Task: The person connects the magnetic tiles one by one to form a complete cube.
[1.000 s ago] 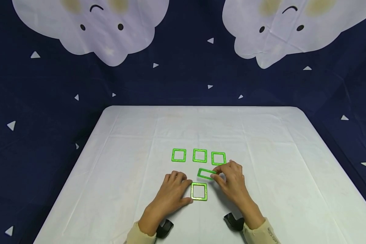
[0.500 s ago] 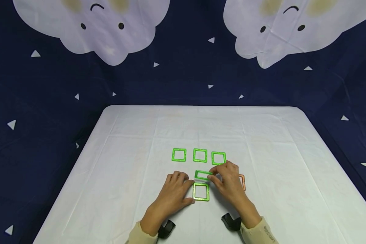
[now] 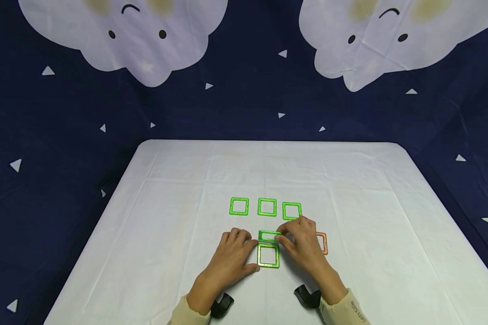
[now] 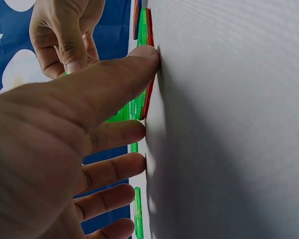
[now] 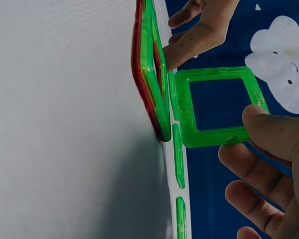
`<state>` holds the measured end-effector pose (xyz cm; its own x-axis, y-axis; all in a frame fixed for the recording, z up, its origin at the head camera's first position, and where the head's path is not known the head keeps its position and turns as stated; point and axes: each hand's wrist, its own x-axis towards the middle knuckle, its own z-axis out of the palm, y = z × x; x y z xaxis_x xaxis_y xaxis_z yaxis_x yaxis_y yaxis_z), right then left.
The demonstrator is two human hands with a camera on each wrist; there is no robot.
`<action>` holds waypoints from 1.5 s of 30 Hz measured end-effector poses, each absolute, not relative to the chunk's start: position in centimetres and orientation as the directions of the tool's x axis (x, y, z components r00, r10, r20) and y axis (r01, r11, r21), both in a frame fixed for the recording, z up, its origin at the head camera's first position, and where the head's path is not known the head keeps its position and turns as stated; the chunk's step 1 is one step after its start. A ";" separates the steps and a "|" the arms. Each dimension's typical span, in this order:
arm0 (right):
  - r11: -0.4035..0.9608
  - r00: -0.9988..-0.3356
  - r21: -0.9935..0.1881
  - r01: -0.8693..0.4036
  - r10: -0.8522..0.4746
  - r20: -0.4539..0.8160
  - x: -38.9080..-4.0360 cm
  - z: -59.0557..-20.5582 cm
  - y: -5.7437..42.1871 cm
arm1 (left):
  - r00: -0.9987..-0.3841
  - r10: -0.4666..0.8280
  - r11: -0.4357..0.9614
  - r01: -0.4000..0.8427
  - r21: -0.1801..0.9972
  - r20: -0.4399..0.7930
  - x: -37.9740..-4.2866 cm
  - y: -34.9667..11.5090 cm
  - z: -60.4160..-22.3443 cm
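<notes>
My right hand (image 3: 302, 241) pinches a green square magnetic tile (image 5: 214, 138) at one corner between thumb and fingers. It holds the tile on edge, just beyond the far side of a flat green square tile (image 3: 268, 266). In the right wrist view a red tile (image 5: 136, 55) lies beneath that flat green one, stacked against the table. My left hand (image 3: 227, 259) rests on the table, fingers fairly straight, thumb tip and index tip at the stack's left corners. The held tile's right end is behind my right fingers in the head view.
Three green square tiles, left (image 3: 239, 214), middle (image 3: 267, 215) and right (image 3: 292, 218), lie in a row farther back on the white table (image 3: 166, 203). An orange tile (image 3: 325, 243) shows partly behind my right hand. A dark blue cloud-patterned cloth (image 3: 252, 99) hangs behind.
My right hand has brought the held tile left and down toward the stack's far edge. The stack and left hand shifted slightly right. The orange tile has come into view.
</notes>
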<state>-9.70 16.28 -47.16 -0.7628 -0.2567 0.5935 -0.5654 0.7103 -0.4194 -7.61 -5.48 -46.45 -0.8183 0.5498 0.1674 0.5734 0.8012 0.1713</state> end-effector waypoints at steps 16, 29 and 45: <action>0.698 -0.744 -0.408 -0.589 -0.272 0.610 -9.7 -47.5 16.4 | -0.816 0.547 0.804 0.574 0.154 0.186 -7.6 -5.4 -46.4; 0.688 -0.746 -0.419 -0.593 -0.273 0.607 -9.6 -47.6 16.4 | -0.819 0.532 0.808 0.567 0.161 0.215 -7.7 -5.5 -46.6; 0.688 -0.765 -0.437 -0.579 -0.274 0.582 -9.7 -47.7 16.4 | -0.766 0.492 0.787 0.595 0.165 0.414 -8.8 -5.4 -45.7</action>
<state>-9.69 16.42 -47.70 -0.7655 -0.2739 0.5822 -0.5788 0.6884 -0.4371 -8.79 -5.36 -45.67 -0.7658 0.4921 0.4140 0.5948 0.7868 0.1649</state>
